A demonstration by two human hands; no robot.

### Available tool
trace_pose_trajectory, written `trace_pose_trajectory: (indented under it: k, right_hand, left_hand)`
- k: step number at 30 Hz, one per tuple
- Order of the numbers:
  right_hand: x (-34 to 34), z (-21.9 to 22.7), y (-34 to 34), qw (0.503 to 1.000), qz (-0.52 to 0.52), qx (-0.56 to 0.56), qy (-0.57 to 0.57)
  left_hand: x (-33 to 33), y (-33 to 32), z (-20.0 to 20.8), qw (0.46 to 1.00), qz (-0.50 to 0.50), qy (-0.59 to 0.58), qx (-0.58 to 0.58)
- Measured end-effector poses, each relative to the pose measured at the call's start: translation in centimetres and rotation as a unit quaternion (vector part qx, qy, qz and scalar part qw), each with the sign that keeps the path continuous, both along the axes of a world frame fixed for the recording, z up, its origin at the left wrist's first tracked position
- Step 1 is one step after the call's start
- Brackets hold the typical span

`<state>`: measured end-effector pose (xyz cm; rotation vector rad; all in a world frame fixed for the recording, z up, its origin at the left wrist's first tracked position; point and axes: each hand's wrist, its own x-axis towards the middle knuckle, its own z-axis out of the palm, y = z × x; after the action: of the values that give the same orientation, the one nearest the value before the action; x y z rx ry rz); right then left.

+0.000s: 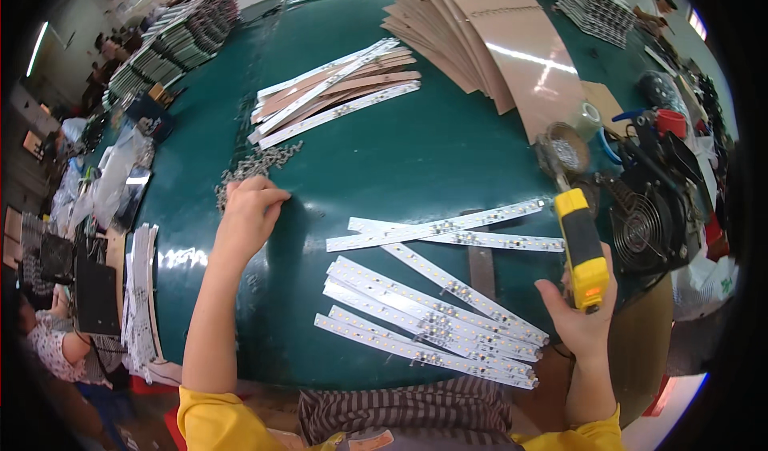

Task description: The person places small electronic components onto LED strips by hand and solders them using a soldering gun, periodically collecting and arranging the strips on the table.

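Note:
My left hand [252,211] is over the table's left half, beside a pile of small grey metal parts [260,163]. Its thumb and forefinger are pinched together; whatever may be between them is too small to make out. On the right, my right hand [588,315] is wrapped around a yellow and black handheld power tool [582,247], thumb held away from it. The tool points away from me, towards a round dish [566,153] of small bits. Between my hands lie several white LED strips [432,323], fanned and overlapping, with small components on them. Two more strips [448,231] cross above them.
Farther back lies a bundle of white and brown strips [336,91]. Brown boards [480,35] are fanned at the far right. A black fan [640,223] and a red cup [670,123] crowd the right edge. More strips [140,299] stand at the left edge.

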<state>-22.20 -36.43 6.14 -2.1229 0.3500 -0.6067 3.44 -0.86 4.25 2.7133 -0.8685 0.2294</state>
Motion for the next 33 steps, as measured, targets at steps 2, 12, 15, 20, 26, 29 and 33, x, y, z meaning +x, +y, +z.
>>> trace_pose_trajectory:
  k: [2,12,15,20,26,29,33]
  right_hand:
    - [-0.3,-0.3,0.1,1.0,-0.008,0.024,0.004]
    - [1.1,-0.4,0.2,0.991,0.003,-0.135,0.006]
    - [1.5,-0.7,-0.3,0.985,-0.02,-0.168,0.017]
    - [2.6,-1.3,-1.0,0.959,0.002,-0.284,-0.017]
    - [2.8,-1.6,-1.7,0.959,0.012,-0.281,0.021]
    - [2.6,-1.3,-1.9,0.965,0.02,-0.258,0.031]
    - [1.0,-0.9,-1.9,0.978,0.025,-0.199,0.054]
  left_hand:
    - [0.0,0.0,0.1,0.999,-0.037,-0.037,0.0]
    - [-4.0,-5.7,0.0,0.979,0.001,0.029,-0.202]
    - [-5.8,-8.0,0.7,0.967,0.003,0.086,-0.239]
    - [-8.4,-11.3,1.2,0.887,0.018,0.337,-0.316]
    - [-10.5,-14.3,0.5,0.884,-0.005,0.381,-0.27]
    - [-11.0,-14.8,-0.3,0.93,-0.05,0.253,-0.262]
    - [-11.2,-15.0,-2.2,0.953,-0.076,0.13,-0.262]
